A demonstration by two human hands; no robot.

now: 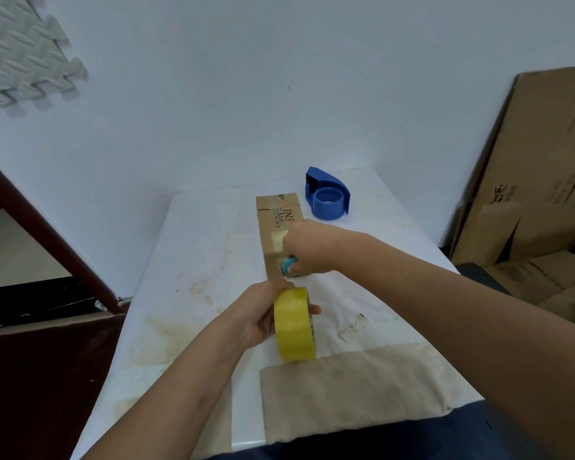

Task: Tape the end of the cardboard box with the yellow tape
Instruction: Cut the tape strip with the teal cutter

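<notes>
The left hand [263,313] grips the yellow tape roll [294,325] near the cardboard box [279,224]; the right hand [307,249] clamps a teal cutter [287,264] there. A slack strip could wrinkle.

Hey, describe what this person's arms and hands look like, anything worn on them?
Both forearms are bare all the way into the frame, with no sleeves showing. The left hand and right hand wear no gloves; no watch or bracelet shows. Rings cannot be made out.

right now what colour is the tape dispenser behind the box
Blue; the tape dispenser shows clearly in the head view, beyond the cardboard box.
</notes>
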